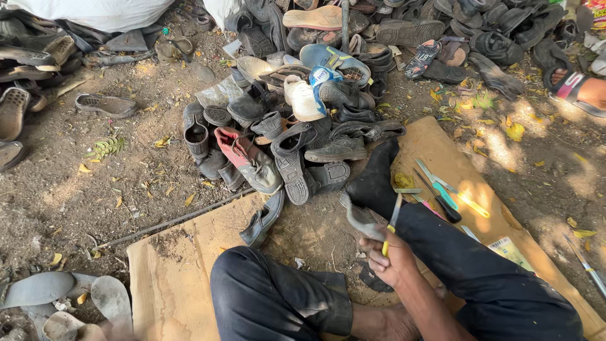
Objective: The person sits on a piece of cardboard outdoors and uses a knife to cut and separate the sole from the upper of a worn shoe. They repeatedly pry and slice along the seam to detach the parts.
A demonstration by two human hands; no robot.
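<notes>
My right hand (386, 257) is closed around a knife (392, 222) with a yellow handle, its blade pointing up and away from me. A curved grey strip of sole material (358, 218) sticks up from the same fist, against the blade. I cannot tell whether these fingers alone hold it. My left hand is out of sight. I sit on a sheet of cardboard (183, 271) in dark trousers. My right leg stretches out, ending in a black sock (374, 183), and my left knee (265, 297) is bent in front of me.
A big heap of worn shoes and sandals (297, 126) lies just beyond my legs. Hand tools (449, 199) with teal, black and yellow handles lie on the cardboard to the right. Loose soles (95, 297) sit at the lower left. Another person's sandalled foot (577, 88) is at the upper right.
</notes>
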